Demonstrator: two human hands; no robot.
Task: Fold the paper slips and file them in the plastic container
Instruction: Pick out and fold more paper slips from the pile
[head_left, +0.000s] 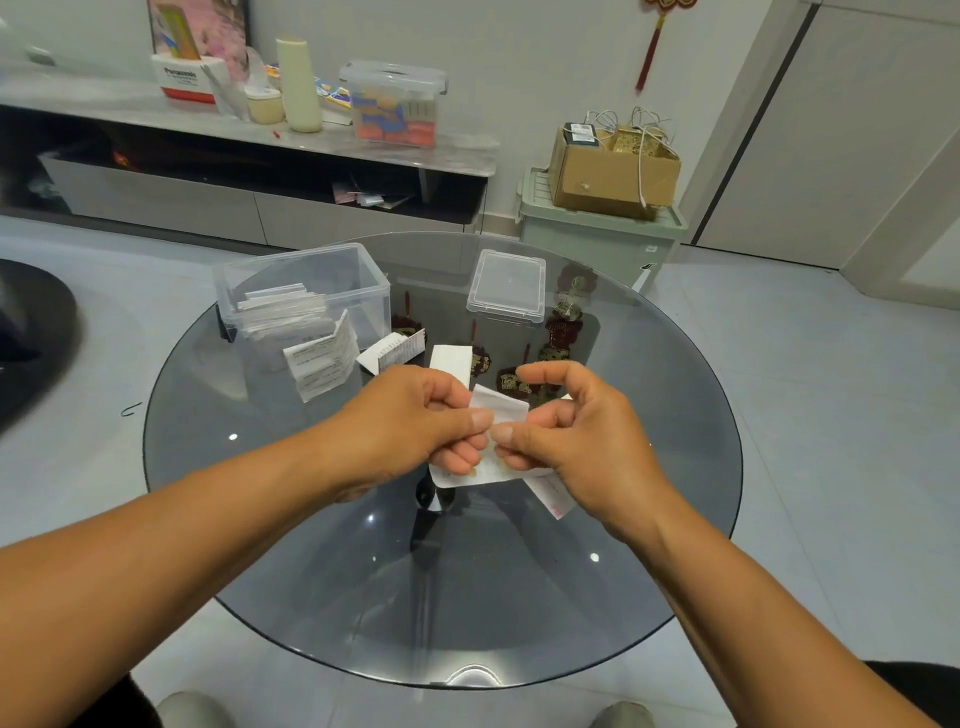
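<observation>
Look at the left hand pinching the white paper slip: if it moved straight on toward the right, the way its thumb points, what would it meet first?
Probably the right hand, whose thumb tip nearly meets the left hand over the white paper slip; depth is unclear.

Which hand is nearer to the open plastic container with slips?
Left. The left hand is below-right of the plastic container; the right hand lies further right. Both pinch one paper slip.

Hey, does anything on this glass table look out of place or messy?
Only mildly. A loose stack of white paper slips leans askew against the outside of the clear plastic container instead of filed inside. Both the left hand and right hand pinch one white slip mid-fold.
</observation>
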